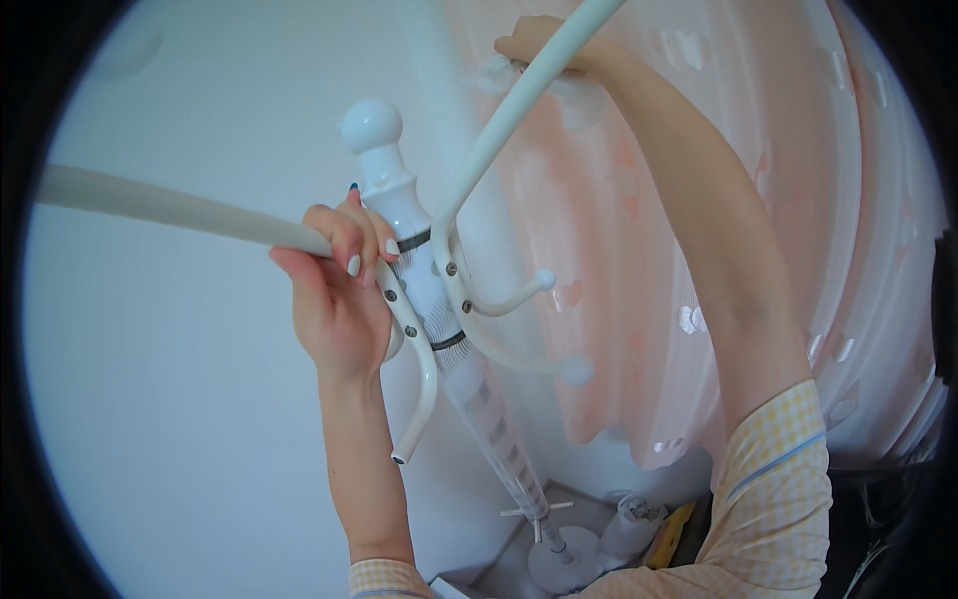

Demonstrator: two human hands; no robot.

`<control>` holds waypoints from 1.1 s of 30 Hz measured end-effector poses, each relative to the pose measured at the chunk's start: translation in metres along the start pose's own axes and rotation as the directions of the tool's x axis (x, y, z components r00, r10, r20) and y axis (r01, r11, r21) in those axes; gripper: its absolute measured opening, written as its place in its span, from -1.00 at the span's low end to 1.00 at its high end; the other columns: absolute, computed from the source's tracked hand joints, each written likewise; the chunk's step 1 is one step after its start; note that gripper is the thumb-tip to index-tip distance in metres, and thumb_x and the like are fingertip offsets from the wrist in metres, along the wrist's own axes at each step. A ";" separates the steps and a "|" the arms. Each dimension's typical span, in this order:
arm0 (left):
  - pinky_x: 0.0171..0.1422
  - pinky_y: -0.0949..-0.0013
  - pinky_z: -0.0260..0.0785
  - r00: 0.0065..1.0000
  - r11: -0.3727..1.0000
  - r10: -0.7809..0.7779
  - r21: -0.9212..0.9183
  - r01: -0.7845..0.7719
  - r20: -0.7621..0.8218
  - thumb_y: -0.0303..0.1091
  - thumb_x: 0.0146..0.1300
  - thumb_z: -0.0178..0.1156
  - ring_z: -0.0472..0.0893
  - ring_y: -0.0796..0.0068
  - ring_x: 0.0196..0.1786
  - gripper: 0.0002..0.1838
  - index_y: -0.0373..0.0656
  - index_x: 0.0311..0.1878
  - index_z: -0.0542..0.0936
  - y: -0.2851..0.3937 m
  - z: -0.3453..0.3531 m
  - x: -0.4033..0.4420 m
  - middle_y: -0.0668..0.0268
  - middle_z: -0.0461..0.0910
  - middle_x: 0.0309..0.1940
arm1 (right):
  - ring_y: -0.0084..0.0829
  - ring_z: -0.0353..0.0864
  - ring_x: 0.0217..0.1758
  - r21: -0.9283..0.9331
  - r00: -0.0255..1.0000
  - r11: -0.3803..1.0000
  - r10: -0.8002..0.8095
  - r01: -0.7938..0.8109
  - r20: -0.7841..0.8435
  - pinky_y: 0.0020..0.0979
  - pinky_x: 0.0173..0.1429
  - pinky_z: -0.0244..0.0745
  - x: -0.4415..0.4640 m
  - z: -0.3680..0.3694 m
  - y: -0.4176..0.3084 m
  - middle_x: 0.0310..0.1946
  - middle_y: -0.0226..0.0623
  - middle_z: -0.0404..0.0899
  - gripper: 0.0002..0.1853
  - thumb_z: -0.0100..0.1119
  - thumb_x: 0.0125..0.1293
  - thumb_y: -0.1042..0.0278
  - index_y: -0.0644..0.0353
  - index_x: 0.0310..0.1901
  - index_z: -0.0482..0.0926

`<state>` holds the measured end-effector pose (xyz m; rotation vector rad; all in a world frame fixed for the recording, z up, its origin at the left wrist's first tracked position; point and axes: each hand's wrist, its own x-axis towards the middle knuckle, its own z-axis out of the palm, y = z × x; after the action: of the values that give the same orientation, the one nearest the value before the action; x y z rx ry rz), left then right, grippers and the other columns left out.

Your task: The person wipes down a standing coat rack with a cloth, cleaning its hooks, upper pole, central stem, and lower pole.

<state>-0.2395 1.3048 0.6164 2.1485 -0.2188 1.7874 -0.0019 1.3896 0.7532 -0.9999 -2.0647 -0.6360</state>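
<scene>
Against a pale wall (180, 379), the coat stand (469, 384) is seen with hooks (425, 374) screwed on, one tip (400, 459) uncapped; its long white arm (190, 208) is gripped by the left hand (344, 265), white material (579, 103) by the right hand (546, 42).

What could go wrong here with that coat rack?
The left hand grips the coat rack near its top, so a hard pull might tip it. The pink fabric hangs close by and could catch. One lower hook lacks the round knob seen on another, so it might scratch.
</scene>
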 end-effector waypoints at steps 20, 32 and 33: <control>0.34 0.07 -0.47 1.000 1.000 -0.005 0.010 0.006 -0.026 0.09 0.30 -0.50 0.30 0.50 -0.48 -0.49 -0.10 -0.54 0.19 -0.002 0.001 -0.001 0.44 0.14 -0.64 | -0.16 0.45 -0.42 0.501 0.629 0.833 0.523 -0.234 -0.576 -0.19 -0.27 0.31 0.010 0.068 0.032 -0.59 -0.11 0.48 -0.54 -0.33 0.18 0.11 0.24 -0.65 0.45; 0.23 0.28 -0.12 0.991 0.993 -0.092 -0.082 0.084 -0.095 0.10 0.29 -0.42 0.28 0.48 -0.44 -0.49 -0.12 -0.54 0.23 -0.011 -0.001 -0.004 0.42 0.14 -0.62 | -0.10 0.47 -0.23 0.642 0.297 0.766 0.605 0.035 -0.739 -0.23 -0.05 0.33 -0.002 0.063 0.023 -0.28 -0.06 0.50 -0.71 -0.20 0.18 0.28 0.30 -0.28 0.46; 0.13 0.32 -0.03 0.992 0.995 -0.087 -0.053 0.082 -0.093 0.11 0.29 -0.40 0.28 0.49 -0.44 -0.49 -0.12 -0.54 0.23 -0.010 -0.002 -0.004 0.42 0.14 -0.62 | -0.10 0.47 -0.23 0.641 0.303 0.767 0.602 0.038 -0.739 -0.23 -0.05 0.33 -0.001 0.066 0.024 -0.28 -0.06 0.50 -0.71 -0.20 0.18 0.28 0.30 -0.28 0.46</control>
<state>-0.2391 1.3140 0.6110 2.0032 -0.1445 1.8120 -0.0085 1.4489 0.7155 -0.4149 -0.8266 -0.2204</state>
